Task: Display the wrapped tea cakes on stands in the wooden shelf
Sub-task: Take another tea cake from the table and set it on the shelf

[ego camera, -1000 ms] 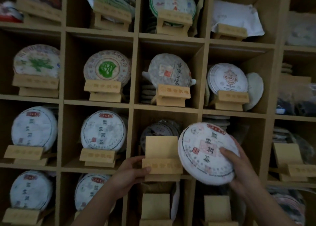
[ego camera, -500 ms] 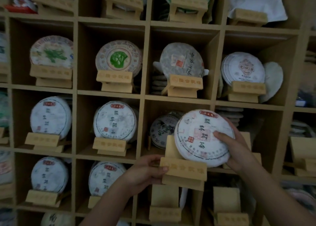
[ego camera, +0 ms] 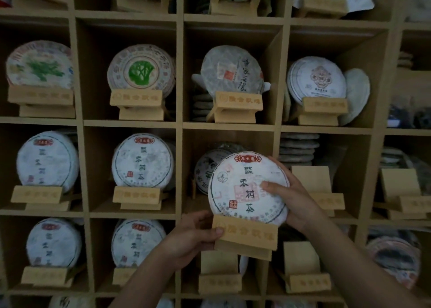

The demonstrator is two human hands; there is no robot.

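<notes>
Nearly seated: tea cake on its stand

Head view: the right hand curled round the wrapped tea cake, thumb across its face; the left hand gripped the wooden stand beneath, before the middle shelf compartment. Probably dense, stiff, with thin tearable paper; best held by the rim.

Wooden shelf fills view, grid of compartments. Wrapped tea cake sits on wooden stand, both held before centre compartment of middle row — another cake behind, inside it. Left hand at stand's left end; right hand on cake's right edge. Right compartment: empty stand near, flat stack of cakes far behind. Left compartments — cakes on stands.
</notes>
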